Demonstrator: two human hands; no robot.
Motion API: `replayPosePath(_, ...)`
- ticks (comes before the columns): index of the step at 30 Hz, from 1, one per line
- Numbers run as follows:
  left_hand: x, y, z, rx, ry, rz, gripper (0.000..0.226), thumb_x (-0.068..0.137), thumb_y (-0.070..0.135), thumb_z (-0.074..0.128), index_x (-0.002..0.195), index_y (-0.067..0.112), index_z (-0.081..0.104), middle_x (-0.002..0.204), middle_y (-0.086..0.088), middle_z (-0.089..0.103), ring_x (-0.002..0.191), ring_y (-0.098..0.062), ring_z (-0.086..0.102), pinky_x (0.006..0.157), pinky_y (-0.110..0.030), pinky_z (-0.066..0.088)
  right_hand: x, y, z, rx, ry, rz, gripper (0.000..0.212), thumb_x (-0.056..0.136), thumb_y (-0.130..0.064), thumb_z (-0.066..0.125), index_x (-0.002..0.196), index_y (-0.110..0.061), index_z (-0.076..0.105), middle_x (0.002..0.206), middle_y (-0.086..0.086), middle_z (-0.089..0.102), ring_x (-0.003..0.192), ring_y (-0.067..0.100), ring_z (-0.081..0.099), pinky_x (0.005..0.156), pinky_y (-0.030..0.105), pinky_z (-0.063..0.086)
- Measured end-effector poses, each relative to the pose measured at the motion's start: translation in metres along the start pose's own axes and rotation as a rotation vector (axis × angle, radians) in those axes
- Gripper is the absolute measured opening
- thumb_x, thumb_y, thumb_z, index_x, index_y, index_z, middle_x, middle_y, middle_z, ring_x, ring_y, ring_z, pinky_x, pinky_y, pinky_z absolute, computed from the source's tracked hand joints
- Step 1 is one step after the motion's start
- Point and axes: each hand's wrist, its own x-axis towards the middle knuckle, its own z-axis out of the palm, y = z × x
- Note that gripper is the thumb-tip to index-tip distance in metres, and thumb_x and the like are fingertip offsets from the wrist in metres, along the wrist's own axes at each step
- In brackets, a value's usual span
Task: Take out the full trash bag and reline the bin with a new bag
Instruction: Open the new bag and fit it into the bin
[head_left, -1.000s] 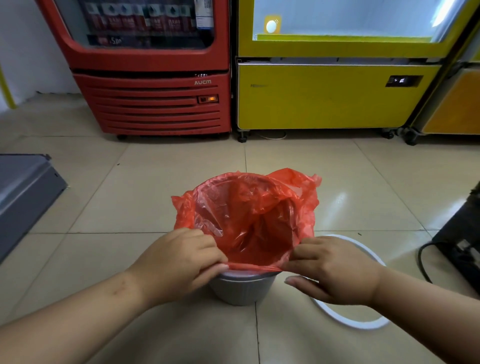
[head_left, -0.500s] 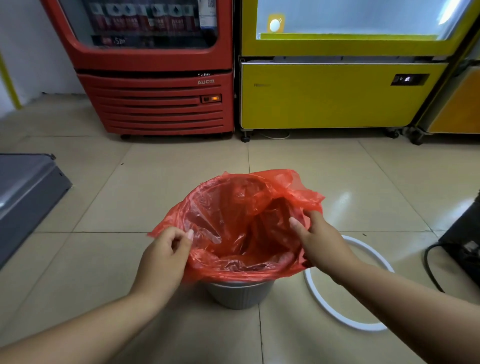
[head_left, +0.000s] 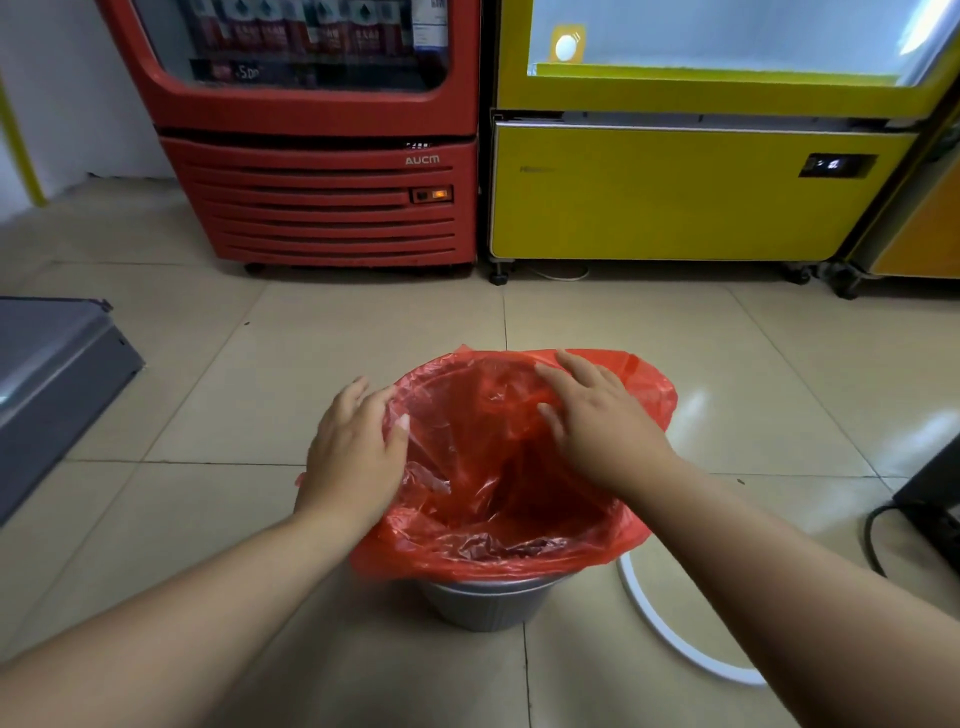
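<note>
Neither grip is clamped: our left hand (head_left: 358, 457) and right hand (head_left: 597, 421) lie flat, fingers spread, on the red bag (head_left: 493, 493) draped over the grey bin (head_left: 483, 603) on the floor, smoothing its collar down.

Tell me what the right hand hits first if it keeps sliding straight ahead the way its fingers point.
The right hand points up and away, toward the far edge of the red bag. It would probably meet that folded-over far rim first; beyond it lies only bare floor, though depth is hard to judge.
</note>
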Motion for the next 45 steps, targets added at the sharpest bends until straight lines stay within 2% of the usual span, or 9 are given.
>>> replayPosePath(3, 0.006, -0.006, 0.011, -0.006, -0.151, -0.067, 0.051, 0.097, 0.033, 0.031, 0.145, 0.020, 0.021, 0.158, -0.003, 0.011, 0.145, -0.020, 0.010, 0.116, -0.039, 0.014, 0.014, 0.006, 0.011, 0.170, -0.161, 0.170, 0.054, 0.099, -0.036, 0.034, 0.150, -0.027, 0.017, 0.161, 0.003, 0.008, 0.147, 0.026, 0.013, 0.119, 0.040, 0.013)
replayPosePath(6, 0.002, -0.014, 0.021, -0.126, -0.153, -0.110, 0.052, 0.098, 0.033, 0.029, 0.147, 0.023, 0.014, 0.159, 0.001, 0.009, 0.145, -0.016, 0.009, 0.116, -0.036, 0.013, 0.017, 0.017, 0.020, 0.461, -0.138, 0.296, 0.052, 0.100, -0.033, 0.035, 0.149, -0.022, 0.022, 0.159, 0.003, 0.017, 0.147, 0.019, 0.016, 0.119, 0.032, 0.010)
replayPosePath(14, 0.016, -0.013, 0.029, -0.429, 0.027, -0.236, 0.044, 0.098, 0.035, 0.029, 0.140, 0.024, 0.034, 0.145, -0.002, 0.042, 0.133, -0.023, 0.039, 0.112, -0.041, 0.031, 0.008, 0.023, 0.029, 1.133, 0.109, 0.595, 0.029, 0.097, -0.039, 0.039, 0.106, -0.036, 0.066, 0.114, -0.005, 0.066, 0.112, 0.018, 0.059, 0.103, 0.038, 0.044)
replayPosePath(21, 0.025, -0.013, 0.031, -0.385, 0.166, -0.239, 0.045, 0.097, 0.036, 0.026, 0.115, 0.011, 0.059, 0.116, -0.014, 0.064, 0.111, -0.032, 0.056, 0.092, -0.038, 0.044, -0.015, 0.009, 0.032, 1.239, 0.342, 0.789, 0.037, 0.097, -0.040, 0.038, 0.077, -0.024, 0.065, 0.094, 0.000, 0.068, 0.090, 0.017, 0.061, 0.090, 0.035, 0.047)
replayPosePath(26, -0.006, -0.013, 0.030, -0.406, 0.114, -0.185, 0.049, 0.098, 0.038, 0.024, 0.139, 0.016, 0.038, 0.146, -0.006, 0.041, 0.135, -0.022, 0.036, 0.110, -0.034, 0.027, -0.036, 0.005, 0.041, 1.094, 0.395, 0.714, 0.047, 0.101, -0.041, 0.023, 0.136, -0.023, 0.047, 0.137, -0.006, 0.048, 0.130, 0.011, 0.040, 0.112, 0.031, 0.028)
replayPosePath(34, -0.030, -0.027, 0.037, -0.476, 0.046, -0.096, 0.073, 0.084, 0.060, 0.016, 0.147, 0.025, 0.003, 0.158, 0.000, 0.013, 0.144, -0.017, 0.016, 0.118, -0.037, 0.016, -0.058, 0.012, 0.062, 1.231, 0.252, 0.630, 0.092, 0.064, -0.091, 0.029, 0.135, -0.036, 0.046, 0.140, -0.003, 0.052, 0.132, 0.016, 0.045, 0.114, 0.045, 0.032)
replayPosePath(40, -0.025, -0.039, 0.035, -0.501, 0.017, -0.238, 0.083, 0.076, 0.066, 0.013, 0.145, 0.021, 0.023, 0.151, -0.004, 0.033, 0.139, -0.022, 0.031, 0.111, -0.027, 0.017, -0.051, 0.031, 0.053, 0.855, 0.327, 0.778, 0.064, 0.098, -0.050, 0.020, 0.099, -0.008, 0.067, 0.105, 0.018, 0.066, 0.106, 0.034, 0.057, 0.089, 0.038, 0.040)
replayPosePath(43, 0.004, -0.039, 0.024, -0.588, 0.120, -0.270, 0.094, 0.071, 0.079, 0.012, 0.139, 0.018, 0.036, 0.143, -0.009, 0.045, 0.131, -0.023, 0.042, 0.113, -0.044, 0.029, -0.029, 0.044, 0.031, 0.549, 0.463, 0.531, 0.047, 0.097, -0.030, 0.031, 0.090, 0.000, 0.066, 0.095, 0.017, 0.063, 0.100, 0.033, 0.054, 0.081, 0.031, 0.034)
replayPosePath(45, 0.018, -0.026, 0.016, -0.436, 0.170, -0.117, 0.071, 0.087, 0.058, 0.017, 0.135, 0.012, 0.042, 0.140, -0.010, 0.047, 0.130, -0.021, 0.042, 0.113, -0.034, 0.026, -0.011, 0.043, 0.019, 0.412, 0.375, 0.341, 0.035, 0.098, -0.024, 0.038, 0.100, -0.003, 0.066, 0.104, 0.014, 0.062, 0.106, 0.030, 0.053, 0.088, 0.029, 0.034)
